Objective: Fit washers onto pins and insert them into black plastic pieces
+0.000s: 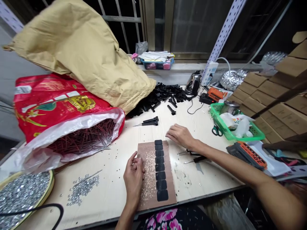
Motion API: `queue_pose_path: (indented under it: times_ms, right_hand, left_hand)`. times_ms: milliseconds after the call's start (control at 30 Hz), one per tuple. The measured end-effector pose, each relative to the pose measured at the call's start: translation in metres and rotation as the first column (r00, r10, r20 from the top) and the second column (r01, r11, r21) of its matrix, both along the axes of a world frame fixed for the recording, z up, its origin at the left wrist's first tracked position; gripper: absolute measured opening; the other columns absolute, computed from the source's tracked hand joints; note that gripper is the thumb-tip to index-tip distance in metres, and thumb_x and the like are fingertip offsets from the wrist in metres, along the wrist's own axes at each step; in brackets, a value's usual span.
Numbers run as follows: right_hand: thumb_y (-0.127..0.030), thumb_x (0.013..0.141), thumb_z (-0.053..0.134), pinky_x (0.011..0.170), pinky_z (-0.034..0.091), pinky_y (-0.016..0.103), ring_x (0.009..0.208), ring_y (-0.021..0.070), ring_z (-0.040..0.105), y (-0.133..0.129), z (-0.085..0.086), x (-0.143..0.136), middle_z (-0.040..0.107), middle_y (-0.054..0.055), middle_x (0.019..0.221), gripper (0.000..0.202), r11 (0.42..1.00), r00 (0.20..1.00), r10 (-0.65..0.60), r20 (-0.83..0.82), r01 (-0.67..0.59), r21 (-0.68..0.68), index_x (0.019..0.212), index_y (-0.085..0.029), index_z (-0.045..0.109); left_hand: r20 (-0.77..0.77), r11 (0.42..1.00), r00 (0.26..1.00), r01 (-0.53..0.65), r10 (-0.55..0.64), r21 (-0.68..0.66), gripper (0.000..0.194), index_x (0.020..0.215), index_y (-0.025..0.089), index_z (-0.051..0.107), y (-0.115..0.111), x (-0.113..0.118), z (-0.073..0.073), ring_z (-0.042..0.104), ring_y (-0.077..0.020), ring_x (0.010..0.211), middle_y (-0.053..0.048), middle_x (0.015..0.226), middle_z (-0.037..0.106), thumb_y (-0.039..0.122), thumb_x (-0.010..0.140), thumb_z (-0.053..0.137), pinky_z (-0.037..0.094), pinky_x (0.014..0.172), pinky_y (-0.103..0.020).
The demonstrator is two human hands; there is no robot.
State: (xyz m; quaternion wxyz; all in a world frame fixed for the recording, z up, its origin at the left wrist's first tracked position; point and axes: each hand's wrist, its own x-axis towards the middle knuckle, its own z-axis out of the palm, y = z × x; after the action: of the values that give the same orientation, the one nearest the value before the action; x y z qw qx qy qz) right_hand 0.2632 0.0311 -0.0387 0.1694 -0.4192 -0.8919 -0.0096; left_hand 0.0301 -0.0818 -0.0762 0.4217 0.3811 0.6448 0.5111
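Note:
A brown board (147, 199) with a speckled, worn surface lies near the front edge of the table. Down its right half runs a column of several black rounded-square pads (161, 167). My left hand (134, 174) rests at the board's left edge, its fingers curled in; whatever they may hold is hidden. Just past the board's top right corner, my right hand (180, 136) is palm down with fingers bent together, and I cannot make out anything in them. Under my right forearm lie thin-shafted tools with black handles (198, 158). Similar black-handled pieces (150, 121) lie beyond the board.
A red sack (64, 95) of long nails or screws opens at left, below a tan sack (79, 48) spilling black plastic parts (165, 95). Small metal pieces (83, 189) lie loose near a full round tray (51, 183). Right: green basket (259, 131), scissors (217, 130), battery pack (248, 155), cartons (283, 118).

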Motion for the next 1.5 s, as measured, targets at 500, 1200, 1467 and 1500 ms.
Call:
queue_pose_path:
  times_ms: [500, 1200, 1467, 1500]
  right_hand:
    - [-0.03, 0.097, 0.035, 0.072, 0.034, 0.031, 0.095, 0.023, 0.047, 0.082, -0.057, -0.124, 0.056, 0.01, 0.105, 0.032, 0.989, 0.982, -0.127, 0.137, 0.136, -0.062, 0.12, -0.026, 0.057]
    - [-0.027, 0.096, 0.036, 0.069, 0.038, 0.026, 0.091, 0.0187, 0.052, 0.033, -0.045, -0.094, 0.059, 0.007, 0.096, 0.024, 1.0, 1.0, -0.014, 0.015, 0.013, 0.022, 0.096, -0.018, 0.058]
    - [-0.026, 0.096, 0.038, 0.074, 0.041, 0.026, 0.086, 0.0175, 0.055, 0.017, -0.041, -0.083, 0.06, 0.007, 0.092, 0.022, 0.994, 0.993, 0.023, -0.119, -0.01, 0.105, 0.093, -0.017, 0.058]
    - [-0.026, 0.096, 0.038, 0.072, 0.042, 0.026, 0.084, 0.0166, 0.056, 0.015, -0.04, -0.082, 0.06, 0.007, 0.092, 0.022, 0.994, 0.99, 0.031, -0.134, -0.017, 0.106, 0.093, -0.017, 0.057]
  left_hand:
    - [-0.738, 0.952, 0.612, -0.27, 0.285, 0.145, 0.034, 0.109, 0.022, 0.063, -0.108, -0.159, 0.012, 0.058, -0.0223, 0.081, -0.009, 0.099, 0.063, 0.043, 0.086, 0.047, 0.046, 0.078, -0.036]
    - [-0.95, 0.966, 0.313, -0.246, 0.009, -0.072, 0.082, 0.141, 0.001, 0.03, -0.06, -0.181, -0.036, 0.01, -0.0448, 0.138, -0.031, 0.146, 0.024, 0.062, 0.086, 0.028, 0.02, 0.103, -0.061]
    - [-0.958, 0.966, 0.229, -0.152, -0.171, -0.209, 0.07, 0.142, 0.006, 0.031, -0.027, -0.159, -0.032, 0.014, -0.0402, 0.139, -0.027, 0.149, 0.023, 0.051, 0.089, 0.036, 0.024, 0.106, -0.054]
    - [-0.957, 0.964, 0.221, -0.146, -0.187, -0.222, 0.069, 0.143, 0.006, 0.031, -0.022, -0.153, -0.031, 0.014, -0.0395, 0.139, -0.027, 0.149, 0.023, 0.05, 0.09, 0.036, 0.024, 0.107, -0.053]
